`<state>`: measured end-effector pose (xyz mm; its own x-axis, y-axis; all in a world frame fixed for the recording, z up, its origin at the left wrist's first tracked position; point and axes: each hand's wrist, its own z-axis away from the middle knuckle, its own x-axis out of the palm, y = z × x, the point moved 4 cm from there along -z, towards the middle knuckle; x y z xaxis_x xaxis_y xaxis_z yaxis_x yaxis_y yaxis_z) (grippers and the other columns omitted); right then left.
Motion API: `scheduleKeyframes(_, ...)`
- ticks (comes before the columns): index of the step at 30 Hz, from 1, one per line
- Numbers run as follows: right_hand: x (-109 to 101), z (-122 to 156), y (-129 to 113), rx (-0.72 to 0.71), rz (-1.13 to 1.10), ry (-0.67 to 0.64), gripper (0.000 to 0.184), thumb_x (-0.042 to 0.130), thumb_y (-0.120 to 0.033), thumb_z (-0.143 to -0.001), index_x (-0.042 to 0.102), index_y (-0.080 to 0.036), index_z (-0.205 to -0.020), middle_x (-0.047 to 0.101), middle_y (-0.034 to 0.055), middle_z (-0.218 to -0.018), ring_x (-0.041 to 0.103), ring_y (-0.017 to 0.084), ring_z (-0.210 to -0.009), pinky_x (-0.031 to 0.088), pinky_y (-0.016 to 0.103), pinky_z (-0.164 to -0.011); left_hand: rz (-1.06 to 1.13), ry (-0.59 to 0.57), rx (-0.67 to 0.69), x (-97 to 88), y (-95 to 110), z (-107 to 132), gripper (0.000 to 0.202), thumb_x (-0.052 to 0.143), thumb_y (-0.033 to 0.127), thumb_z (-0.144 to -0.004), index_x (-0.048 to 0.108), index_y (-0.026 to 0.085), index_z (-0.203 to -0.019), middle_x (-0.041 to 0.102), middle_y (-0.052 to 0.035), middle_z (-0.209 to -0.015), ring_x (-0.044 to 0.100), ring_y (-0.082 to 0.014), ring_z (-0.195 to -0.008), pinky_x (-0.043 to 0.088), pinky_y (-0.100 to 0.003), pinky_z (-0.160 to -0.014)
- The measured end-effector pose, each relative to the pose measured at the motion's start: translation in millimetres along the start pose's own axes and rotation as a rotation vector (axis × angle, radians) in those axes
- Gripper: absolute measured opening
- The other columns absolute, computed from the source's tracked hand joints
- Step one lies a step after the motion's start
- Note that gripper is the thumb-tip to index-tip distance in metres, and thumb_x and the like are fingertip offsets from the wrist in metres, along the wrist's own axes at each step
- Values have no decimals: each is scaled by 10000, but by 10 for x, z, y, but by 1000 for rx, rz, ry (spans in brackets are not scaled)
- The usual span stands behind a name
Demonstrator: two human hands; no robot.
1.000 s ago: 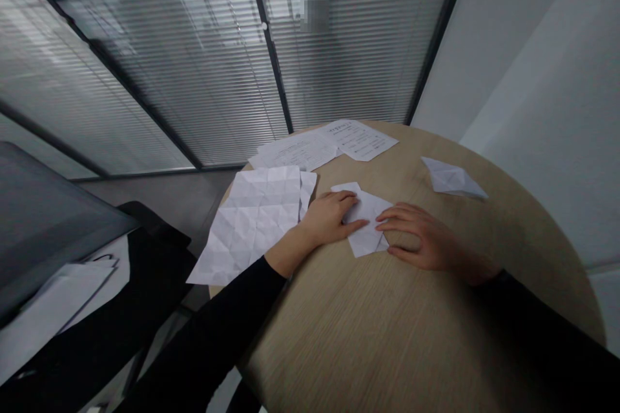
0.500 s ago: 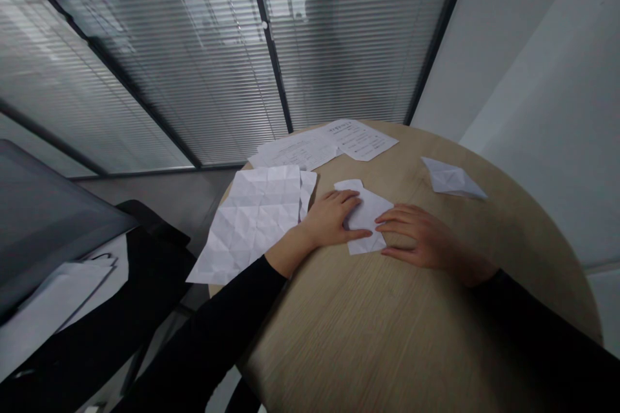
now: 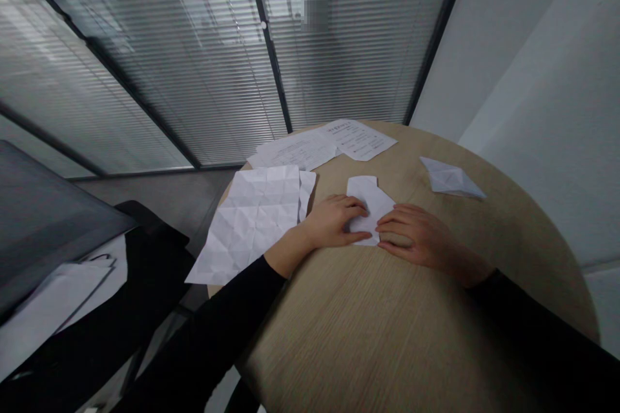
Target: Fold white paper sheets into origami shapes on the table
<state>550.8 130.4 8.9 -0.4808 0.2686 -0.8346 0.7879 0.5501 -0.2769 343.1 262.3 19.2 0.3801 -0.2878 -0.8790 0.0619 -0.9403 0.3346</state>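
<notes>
A small white folded paper (image 3: 368, 197) lies on the round wooden table between my two hands. My left hand (image 3: 334, 221) rests over its left side, fingers bent on the sheet and thumb stretched along the near part. At the right edge, the fingertips and thumb of my right hand (image 3: 419, 235) close on the paper. My fingers cover parts of its left and right edges. Just left of my left hand is a large creased white sheet (image 3: 256, 213), with another sheet partly under it.
Printed sheets (image 3: 365, 141) lie at the table's far edge. A folded paper piece (image 3: 451, 177) sits at the right back of the wooden table (image 3: 378, 335). At lower left, more white papers (image 3: 72, 290) rest on a dark surface. Glass with blinds (image 3: 208, 64) stands behind.
The folded paper has turned slightly, its far tab shifting to the right and its near edge drawing in. My right fingertips have come closer together at its edge; my left hand has barely moved.
</notes>
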Motion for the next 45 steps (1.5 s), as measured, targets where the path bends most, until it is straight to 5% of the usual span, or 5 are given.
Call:
scheduleKeyframes(6, 8, 8, 1, -7, 18, -9, 138, 823, -401, -1080, 897, -360, -1189, 913, 49, -1173, 848, 313, -1083, 664, 549, -1055, 12, -26, 25, -39, 62, 7, 750, 991, 717, -861, 808, 227, -1399, 803, -165, -1489, 772, -407, -1377, 560, -565, -1229)
scheduleKeyframes(16, -1, 19, -10, -8, 58, -22, 204, 837, -471, -1078, 876, -357, -1243, 908, 54, -1202, 835, 329, -1121, 648, 544, -1033, 42, -44, 34, -51, 65, 0, 359, 798, 545, -1048, 822, 241, -1239, 850, -125, -1331, 819, -338, -1238, 593, -504, -1176)
scheduleKeyframes(24, 41, -3, -12, -43, 83, -2, 144, 735, -326, -1146, 869, -300, -1101, 882, 57, -1084, 809, 283, -1016, 624, 482, -958, 121, -56, 60, 22, 82, -24, 95, 753, 317, -1011, 769, 224, -1027, 825, -99, -1191, 777, -269, -1100, 595, -413, -1040)
scheduleKeyframes(40, 46, 61, 62, 75, 52, 73, 286, 772, -273, -1075, 820, -271, -1357, 844, 138, -1332, 811, 366, -1218, 663, 559, -1047, 114, -70, -67, 35, -4, -33, 158, 650, 330, -1154, 757, 217, -1129, 817, -104, -1192, 764, -258, -1134, 584, -379, -1029)
scheduleKeyframes(45, 20, 51, 35, 75, 30, 43, 302, 786, -299, -1055, 813, -274, -1355, 845, 137, -1326, 807, 381, -1232, 664, 590, -1058, 44, -40, 17, 28, 2, -30, 216, 572, 286, -1191, 770, 203, -1210, 810, -127, -1263, 759, -272, -1208, 585, -412, -1089)
